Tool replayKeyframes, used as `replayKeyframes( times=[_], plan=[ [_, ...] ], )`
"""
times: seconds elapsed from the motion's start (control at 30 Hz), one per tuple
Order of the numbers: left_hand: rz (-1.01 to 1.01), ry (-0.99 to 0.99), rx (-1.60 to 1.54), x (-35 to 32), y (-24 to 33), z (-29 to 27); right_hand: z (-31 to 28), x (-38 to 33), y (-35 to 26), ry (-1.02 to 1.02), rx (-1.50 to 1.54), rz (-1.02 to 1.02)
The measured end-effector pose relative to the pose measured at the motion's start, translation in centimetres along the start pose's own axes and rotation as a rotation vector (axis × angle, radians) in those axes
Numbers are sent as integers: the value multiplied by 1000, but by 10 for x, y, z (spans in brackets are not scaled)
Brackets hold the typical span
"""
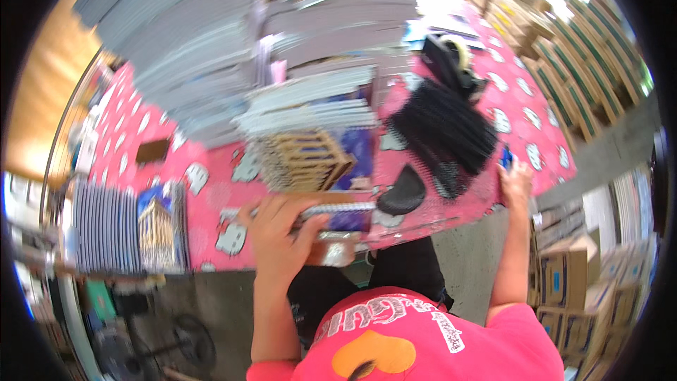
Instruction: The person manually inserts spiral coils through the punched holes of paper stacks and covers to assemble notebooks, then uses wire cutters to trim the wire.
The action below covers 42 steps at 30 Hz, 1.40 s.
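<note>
On the pink surface (204, 238), the left hand (276, 231) lies bent over a spiral-bound book (350, 221) at the near edge. The right hand (517, 182), farther right, meets a small blue object (506, 158); blur obscures whether either hand's fingers pinch.

The left hand (277, 227) touches a spiral-bound book (352, 221) at the pink worktop's (201, 208) near edge; the right hand (518, 182) is at a small blue item (507, 158). Black coils (448, 130) lie between book stacks (310, 162) and the right hand. Cartons (564, 279) stand at right.
</note>
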<state>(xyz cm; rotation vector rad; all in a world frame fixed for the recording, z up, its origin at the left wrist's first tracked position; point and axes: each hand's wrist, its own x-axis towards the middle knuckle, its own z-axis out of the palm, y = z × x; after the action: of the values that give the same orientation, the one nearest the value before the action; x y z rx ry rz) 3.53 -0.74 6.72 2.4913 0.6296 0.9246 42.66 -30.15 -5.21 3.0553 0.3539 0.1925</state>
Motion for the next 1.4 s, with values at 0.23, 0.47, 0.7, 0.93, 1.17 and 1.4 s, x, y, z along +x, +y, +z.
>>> replayKeyframes(
  times=[0.23, 0.47, 0.7, 0.93, 1.17, 1.4],
  plan=[
    [12, -5, -68, -2, -9, -1, -86, -35, 20, -163, 1920, -21],
    [17, -4, -92, -4, -9, -1, -171, -164, -121, -1628, 1901, -675],
    [41, 20, -115, -9, -8, -3, -133, -222, -180, -2365, 1969, -197],
    [40, 71, -121, -14, -9, 0, -127, -223, -180, -2322, 2034, -254],
    [35, 85, -121, -16, -6, 0, -125, -225, -186, -2354, 1957, -269],
    [60, 77, -104, -19, -9, 0, -115, -231, -188, -2285, 2026, -195]
  ],
)
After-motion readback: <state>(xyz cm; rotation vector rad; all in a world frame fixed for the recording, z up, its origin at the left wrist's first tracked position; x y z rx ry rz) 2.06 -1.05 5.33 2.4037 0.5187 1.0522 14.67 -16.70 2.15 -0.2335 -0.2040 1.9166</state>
